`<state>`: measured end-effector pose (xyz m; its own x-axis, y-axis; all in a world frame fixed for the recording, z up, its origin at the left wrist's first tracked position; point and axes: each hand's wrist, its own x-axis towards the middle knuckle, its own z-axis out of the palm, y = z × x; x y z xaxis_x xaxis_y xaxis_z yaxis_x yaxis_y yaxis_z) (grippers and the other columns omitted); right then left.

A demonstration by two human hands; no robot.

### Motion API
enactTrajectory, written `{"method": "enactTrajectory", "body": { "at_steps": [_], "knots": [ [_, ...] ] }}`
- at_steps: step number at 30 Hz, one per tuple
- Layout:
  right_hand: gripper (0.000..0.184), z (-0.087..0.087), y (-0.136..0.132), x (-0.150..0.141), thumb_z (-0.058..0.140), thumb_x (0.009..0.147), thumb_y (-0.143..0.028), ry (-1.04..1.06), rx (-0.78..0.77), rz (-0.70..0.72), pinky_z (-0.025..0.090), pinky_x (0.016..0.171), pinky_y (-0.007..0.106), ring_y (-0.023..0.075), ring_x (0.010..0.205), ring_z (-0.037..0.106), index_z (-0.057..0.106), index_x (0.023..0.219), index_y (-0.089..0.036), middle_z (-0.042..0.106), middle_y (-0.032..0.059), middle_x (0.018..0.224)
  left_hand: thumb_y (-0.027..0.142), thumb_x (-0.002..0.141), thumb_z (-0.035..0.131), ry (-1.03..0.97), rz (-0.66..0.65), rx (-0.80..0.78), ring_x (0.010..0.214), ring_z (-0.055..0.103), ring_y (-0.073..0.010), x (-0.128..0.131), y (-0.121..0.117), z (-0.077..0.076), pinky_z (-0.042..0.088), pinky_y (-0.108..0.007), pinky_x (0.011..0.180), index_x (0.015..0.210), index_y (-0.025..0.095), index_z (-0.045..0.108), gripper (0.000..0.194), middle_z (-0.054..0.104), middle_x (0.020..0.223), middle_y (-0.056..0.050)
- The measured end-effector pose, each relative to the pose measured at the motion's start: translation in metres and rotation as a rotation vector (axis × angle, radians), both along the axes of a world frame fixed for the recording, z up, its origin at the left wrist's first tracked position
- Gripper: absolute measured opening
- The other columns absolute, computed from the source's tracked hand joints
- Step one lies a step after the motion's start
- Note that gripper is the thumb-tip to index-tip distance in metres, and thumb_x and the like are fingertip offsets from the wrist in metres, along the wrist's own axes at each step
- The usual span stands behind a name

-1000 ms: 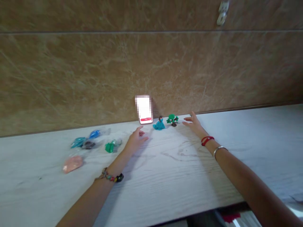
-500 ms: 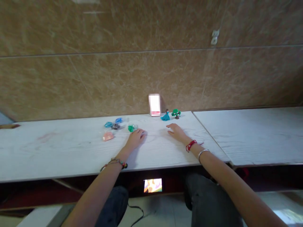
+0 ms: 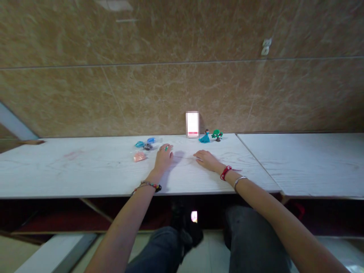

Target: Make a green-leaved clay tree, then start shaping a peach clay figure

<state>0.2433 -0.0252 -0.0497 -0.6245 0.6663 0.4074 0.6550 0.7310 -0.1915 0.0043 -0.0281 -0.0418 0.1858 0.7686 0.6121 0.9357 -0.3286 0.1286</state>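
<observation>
My left hand (image 3: 164,156) is closed at the middle of the white table (image 3: 85,172), and a bit of a small green packet (image 3: 166,148) shows between its fingers. Most of that packet is hidden by the hand. My right hand (image 3: 207,160) rests palm down to the right, its fingers stretched out and holding nothing. Left of my left hand lie small clear bags: a teal one (image 3: 139,144), a blue one (image 3: 151,140), a dark grey one (image 3: 147,146) and a peach one (image 3: 139,156). Beyond my right hand stand a figurine in a teal dress (image 3: 204,137) and a little green tree (image 3: 217,135).
A phone-like device (image 3: 193,124) with a bright, blurred screen leans against the brown marbled wall (image 3: 159,94). A seam (image 3: 257,161) divides the tabletop on the right. Below the table's edge a small lit screen (image 3: 194,216) shows near my legs.
My left hand has closed over the green packet and lifted it from its spot. My right hand has drawn slightly left, towards the middle. The whole view has shifted a little.
</observation>
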Motion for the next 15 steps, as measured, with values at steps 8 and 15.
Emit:
{"method": "enactTrajectory", "body": {
  "at_steps": [8,15],
  "knots": [
    [0.029,0.001,0.001,-0.018,0.045,0.081,-0.016,0.058,-0.005,0.007,0.039,0.088,0.039,0.0207,0.102,0.051,0.057,0.108,-0.013,0.059,0.0136,0.106,0.021,0.082,0.038,-0.184,0.222,0.134,0.116,0.038,-0.0266,-0.035,0.01,0.001,0.031,-0.039,0.098,0.117,0.007,0.046,0.039,0.045,0.116,-0.019],
    [0.031,-0.002,0.03,-0.07,0.049,0.079,-0.015,0.24,-0.057,0.0,0.039,0.09,0.036,0.0187,0.103,0.052,0.055,0.108,-0.013,0.058,0.012,0.107,0.021,0.08,0.041,-0.379,0.46,0.17,0.112,0.04,-0.0283,-0.072,0.015,0.005,0.035,-0.045,0.092,0.112,0.012,0.05,0.034,0.044,0.115,-0.017]
  ]
}}
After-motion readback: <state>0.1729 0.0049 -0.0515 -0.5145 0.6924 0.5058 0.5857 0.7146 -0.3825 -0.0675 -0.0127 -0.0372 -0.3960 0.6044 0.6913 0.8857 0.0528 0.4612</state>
